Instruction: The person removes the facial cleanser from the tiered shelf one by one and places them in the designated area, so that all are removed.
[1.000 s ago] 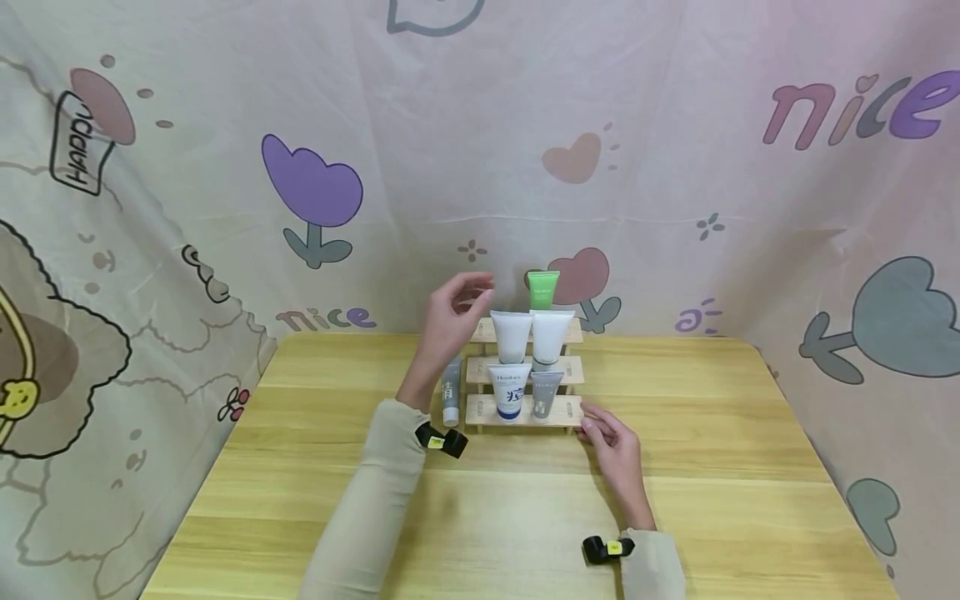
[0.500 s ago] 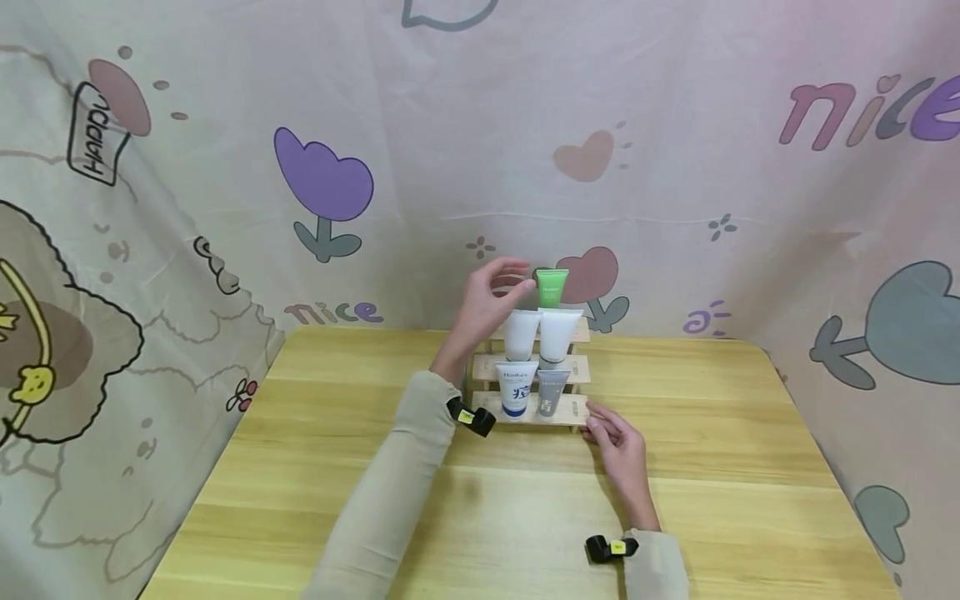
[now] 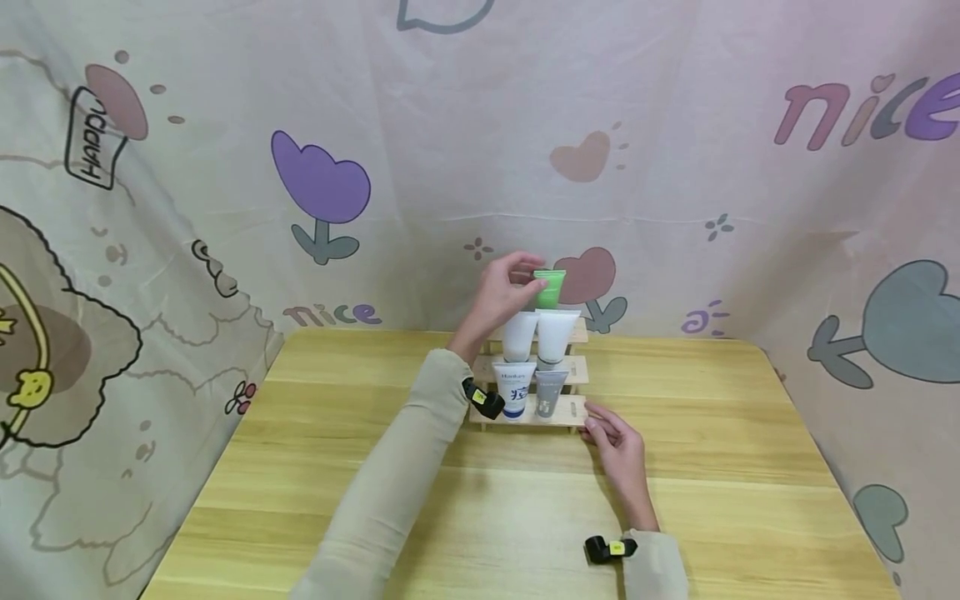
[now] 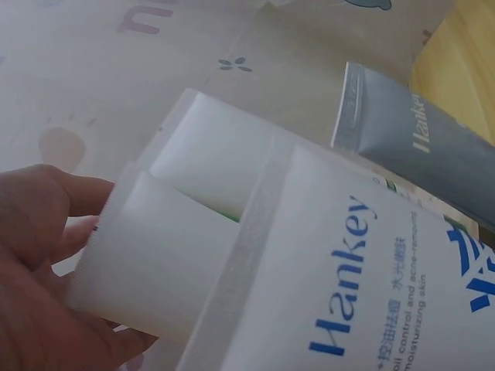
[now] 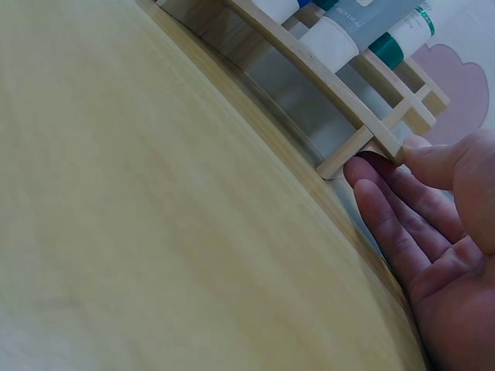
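Note:
My left hand (image 3: 510,287) is at the top tier of a small wooden display rack (image 3: 575,410), its thumb and fingers pinching the left edge of a green squeeze tube (image 3: 552,289). In the left wrist view, white tubes (image 4: 166,247) hide its fingertips and the green tube. Two white tubes (image 3: 556,335) stand upright on the middle tier. Below them are a white tube with blue lettering (image 3: 513,387) and a grey tube (image 3: 549,392). My right hand (image 3: 618,446) grips the rack's lower right corner, thumb on top and fingers beneath.
The rack stands on a wood-grain table (image 3: 697,433) near its back edge. A printed cloth (image 3: 450,150) hangs behind and along both sides. My left forearm crosses the table in front of the rack's left side.
My left hand has moved right, from beside the rack to the green tube at the top. A grey tube lying left of the rack is now hidden. My right hand has stayed put.

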A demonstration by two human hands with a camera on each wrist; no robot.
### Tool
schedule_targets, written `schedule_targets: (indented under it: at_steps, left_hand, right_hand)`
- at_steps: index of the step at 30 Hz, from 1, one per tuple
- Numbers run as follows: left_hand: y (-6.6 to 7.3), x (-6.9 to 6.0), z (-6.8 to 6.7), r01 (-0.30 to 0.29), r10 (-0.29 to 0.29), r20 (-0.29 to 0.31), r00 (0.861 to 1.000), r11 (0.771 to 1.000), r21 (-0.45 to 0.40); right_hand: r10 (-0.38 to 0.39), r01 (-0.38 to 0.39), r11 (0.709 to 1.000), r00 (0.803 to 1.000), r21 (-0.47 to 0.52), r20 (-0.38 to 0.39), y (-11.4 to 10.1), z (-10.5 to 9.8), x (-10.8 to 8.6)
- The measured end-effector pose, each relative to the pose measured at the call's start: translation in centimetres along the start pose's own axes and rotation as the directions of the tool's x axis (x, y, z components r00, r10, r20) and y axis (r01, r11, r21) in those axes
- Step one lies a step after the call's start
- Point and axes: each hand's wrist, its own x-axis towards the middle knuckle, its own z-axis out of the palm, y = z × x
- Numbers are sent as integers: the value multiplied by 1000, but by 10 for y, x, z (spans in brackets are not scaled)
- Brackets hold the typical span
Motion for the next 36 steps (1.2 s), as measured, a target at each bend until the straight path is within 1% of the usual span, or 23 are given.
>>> schedule_targets:
  at_steps: [7,14,21,26,29,33,36]
  left_hand:
    - [-7,4,4,52,-53,36,998,998,34]
    - [-7,5,6,94,-97,39,995,994,59]
    - [-7,7,7,106,-109,37,993,992,74]
    - [-7,8,8,105,-106,16,994,991,79]
    - [-8,8,7,99,-99,-4,995,993,61]
    - [-8,7,2,97,-96,-60,994,995,6]
    - [-7,6,-2,73,-79,-109,991,996,-53]
  right_hand:
    - [13,-13,1000,1000,9,-13,2,1,-3]
    - [6,-6,1000,1000,1,-18,5,1,-3]
    - [2,-1,1000,1000,4,-18,5,0,-3]
    - [1,-1,1000,1000,-3,-20,3,-1,-2]
    - [-3,3,1000,1000,0,-18,3,0,-2]
    - [-17,17,1000,1000,-12,-4,3,0,0]
    - [-9,9,1000,1000,-29,-2,0,0,2]
